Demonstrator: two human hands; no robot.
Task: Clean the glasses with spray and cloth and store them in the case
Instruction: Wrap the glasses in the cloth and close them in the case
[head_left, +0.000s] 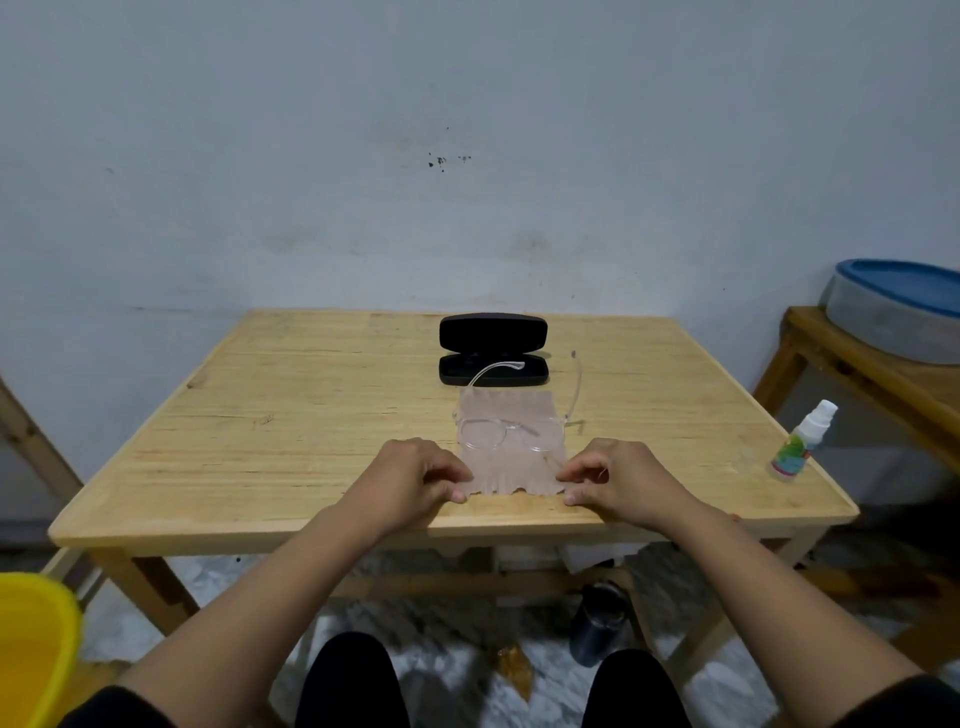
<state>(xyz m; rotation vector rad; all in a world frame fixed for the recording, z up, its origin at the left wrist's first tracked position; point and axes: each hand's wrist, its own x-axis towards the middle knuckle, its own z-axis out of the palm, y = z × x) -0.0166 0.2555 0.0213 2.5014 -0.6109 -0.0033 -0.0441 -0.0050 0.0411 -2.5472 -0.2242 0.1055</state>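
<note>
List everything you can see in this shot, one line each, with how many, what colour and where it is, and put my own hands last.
table: one, light wood, centre of view
glasses case: one, black, open, far middle of the table
glasses: one pair, clear frame, arms unfolded, lying on the cloth in front of the case
cloth: one, pale pink, near table edge
spray bottle: one, clear with white nozzle and green label, tilted, right edge of the table
side table: one, wooden, far right
basin: one, grey with blue rim, on the side table
tub: one, yellow, lower left
dark container: one, on the floor under the table
left hand: pinches the cloth's near left corner
right hand: pinches the cloth's near right corner
</note>
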